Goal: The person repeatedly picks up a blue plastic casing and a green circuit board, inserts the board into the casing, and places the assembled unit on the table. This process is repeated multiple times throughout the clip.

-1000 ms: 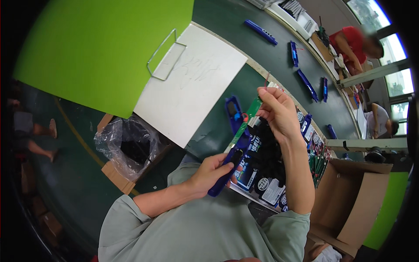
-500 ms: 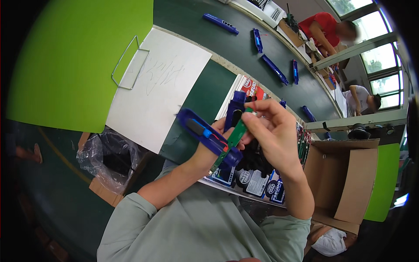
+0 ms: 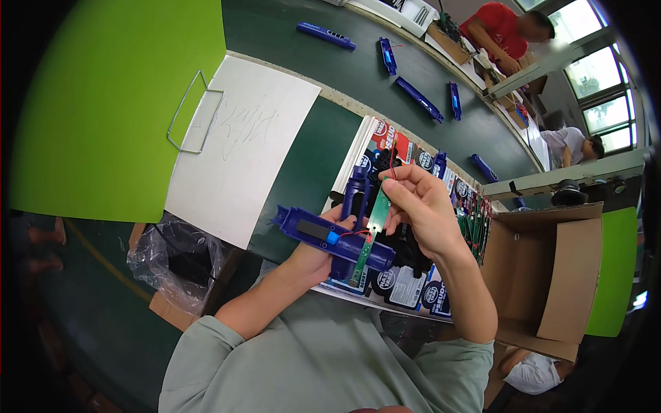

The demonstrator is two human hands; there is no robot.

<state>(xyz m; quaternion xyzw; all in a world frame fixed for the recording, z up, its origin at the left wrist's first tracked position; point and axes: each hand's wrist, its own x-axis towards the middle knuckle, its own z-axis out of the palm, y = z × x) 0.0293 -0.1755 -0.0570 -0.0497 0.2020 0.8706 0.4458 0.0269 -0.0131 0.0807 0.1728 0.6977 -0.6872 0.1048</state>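
My left hand [image 3: 318, 258] is closed around a blue plastic housing half [image 3: 297, 225], its hollow side facing up. Inside lies a dark block with a bright blue piece [image 3: 333, 237], and thin red wires run from there to a narrow green circuit board [image 3: 376, 219]. My right hand [image 3: 425, 210] pinches the upper end of this board between thumb and fingers. The board slants across the housing's right end, and a red wire rises from its top. A second blue housing piece [image 3: 356, 189] stands upright behind the left fingers; whether that hand grips it is hidden.
Printed sheets [image 3: 399, 286] and black parts lie beneath my hands, with several green boards [image 3: 475, 224] to the right. An open cardboard box [image 3: 575, 275] stands at right, a plastic-lined box [image 3: 186, 268] at left. Blue housings [image 3: 418, 100] rest on the long bench, where co-workers [image 3: 499, 34] sit.
The housing in my left hand has turned flatter and shows its inside more. My right hand has shifted slightly left and down with the circuit board, which now stands steeper.
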